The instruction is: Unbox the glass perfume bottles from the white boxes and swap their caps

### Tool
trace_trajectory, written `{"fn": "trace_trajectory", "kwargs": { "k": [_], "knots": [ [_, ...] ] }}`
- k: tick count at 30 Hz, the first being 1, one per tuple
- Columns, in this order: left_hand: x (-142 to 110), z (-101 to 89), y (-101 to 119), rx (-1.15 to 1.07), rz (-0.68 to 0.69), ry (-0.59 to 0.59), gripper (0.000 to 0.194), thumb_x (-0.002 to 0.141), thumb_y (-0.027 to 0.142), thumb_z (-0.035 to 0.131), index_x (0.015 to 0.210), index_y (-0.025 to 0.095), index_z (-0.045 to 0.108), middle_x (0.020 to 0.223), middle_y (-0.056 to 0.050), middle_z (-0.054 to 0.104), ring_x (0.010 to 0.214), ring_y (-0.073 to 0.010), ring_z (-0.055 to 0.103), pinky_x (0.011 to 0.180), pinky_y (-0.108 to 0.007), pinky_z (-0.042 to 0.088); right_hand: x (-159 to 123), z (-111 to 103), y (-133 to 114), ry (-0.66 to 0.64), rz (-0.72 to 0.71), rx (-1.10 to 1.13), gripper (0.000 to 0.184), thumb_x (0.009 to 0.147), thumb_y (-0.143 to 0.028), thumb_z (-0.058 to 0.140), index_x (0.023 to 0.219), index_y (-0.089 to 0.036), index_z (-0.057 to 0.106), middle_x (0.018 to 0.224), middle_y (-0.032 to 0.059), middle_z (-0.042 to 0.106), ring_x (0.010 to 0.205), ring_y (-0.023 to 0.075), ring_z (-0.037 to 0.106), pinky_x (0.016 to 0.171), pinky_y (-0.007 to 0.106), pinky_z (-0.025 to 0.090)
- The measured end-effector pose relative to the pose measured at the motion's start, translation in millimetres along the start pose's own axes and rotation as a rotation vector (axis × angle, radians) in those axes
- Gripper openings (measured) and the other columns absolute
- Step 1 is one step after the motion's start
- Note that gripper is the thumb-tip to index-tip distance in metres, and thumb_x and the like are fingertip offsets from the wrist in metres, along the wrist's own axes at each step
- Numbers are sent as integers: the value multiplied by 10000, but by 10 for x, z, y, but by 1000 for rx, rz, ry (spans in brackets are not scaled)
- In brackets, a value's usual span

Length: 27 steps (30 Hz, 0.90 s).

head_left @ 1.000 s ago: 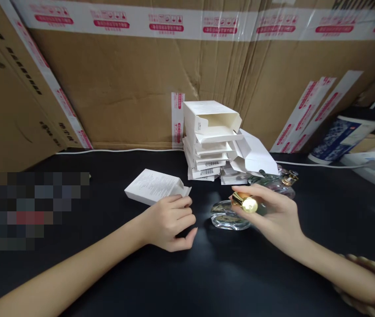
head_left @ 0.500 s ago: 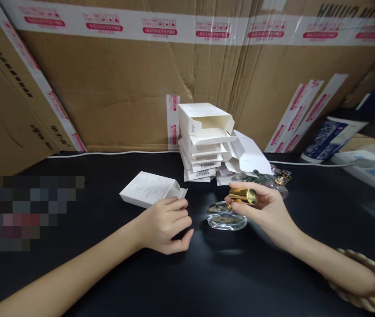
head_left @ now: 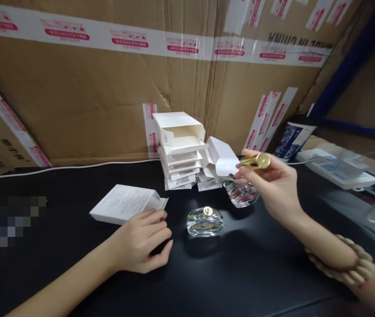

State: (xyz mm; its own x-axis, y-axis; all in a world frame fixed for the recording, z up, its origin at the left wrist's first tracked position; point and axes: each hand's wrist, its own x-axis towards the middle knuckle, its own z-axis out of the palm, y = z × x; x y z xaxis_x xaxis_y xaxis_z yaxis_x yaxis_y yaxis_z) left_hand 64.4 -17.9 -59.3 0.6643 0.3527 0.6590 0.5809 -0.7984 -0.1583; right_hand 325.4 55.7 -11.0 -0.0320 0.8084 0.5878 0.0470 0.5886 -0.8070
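My right hand [head_left: 275,182] is closed around a shiny gold perfume cap [head_left: 255,161], raised over the table. A clear glass perfume bottle [head_left: 205,223] stands uncapped on the black table, its small spray nozzle showing on top. To its left, a white printed carton [head_left: 123,203] lies flat with its end flap open towards the right. At that open end my left hand [head_left: 146,241] rests with curled fingers, touching or nearly touching the flap; whether it grips anything is hidden. More glass bottles [head_left: 242,196] stand beneath and behind my right hand, partly covered by it.
White cartons [head_left: 181,152] are stacked at the back, the top one open, with another open carton [head_left: 222,156] leaning beside them. A patterned cup [head_left: 291,140] and a white power strip [head_left: 337,169] are at the right. A cardboard wall [head_left: 101,88] rises behind, a white cable along its foot.
The gold cap has come off the bottle and moved up and right in my right hand. My left hand keeps its pose beside the carton. The view has swung right.
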Motion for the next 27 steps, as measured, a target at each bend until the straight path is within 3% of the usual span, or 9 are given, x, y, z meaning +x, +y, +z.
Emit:
{"fn": "trace_trajectory", "kwargs": {
  "k": [3,7,14,21,27],
  "knots": [
    [3,7,2,8,-13,3,199,786,146,461,631,79,568,609,-56,418,821,-59,428,723,-154,331,238,-187,91,126,-8,-34,385,709,-355,700,1053,-199,625,848,44,646,692,143,630,582,247,566],
    [-5,13,5,-3,-19,13,189,785,144,467,646,85,580,618,-50,437,835,-59,435,741,-155,333,510,-464,268,208,88,-25,387,648,-348,737,978,-169,641,796,31,635,684,126,619,574,213,548],
    [-22,18,5,-13,-16,21,169,781,119,471,650,91,575,618,-42,442,827,-58,428,771,-155,337,694,-828,575,108,434,-10,321,631,-191,743,931,-121,655,892,54,650,748,110,633,601,161,541],
    [-22,23,4,-34,-15,25,169,778,112,476,646,90,580,615,-44,436,832,-59,422,771,-156,322,699,-868,578,-15,592,66,285,717,-88,666,1000,-102,639,972,82,656,767,80,635,640,117,533],
    [-5,14,11,-26,-11,24,185,783,110,480,632,87,583,610,-43,432,840,-50,420,783,-149,319,669,-800,543,-104,678,-19,311,721,-60,669,1026,-87,617,965,96,652,838,132,646,666,153,548]
  ]
}}
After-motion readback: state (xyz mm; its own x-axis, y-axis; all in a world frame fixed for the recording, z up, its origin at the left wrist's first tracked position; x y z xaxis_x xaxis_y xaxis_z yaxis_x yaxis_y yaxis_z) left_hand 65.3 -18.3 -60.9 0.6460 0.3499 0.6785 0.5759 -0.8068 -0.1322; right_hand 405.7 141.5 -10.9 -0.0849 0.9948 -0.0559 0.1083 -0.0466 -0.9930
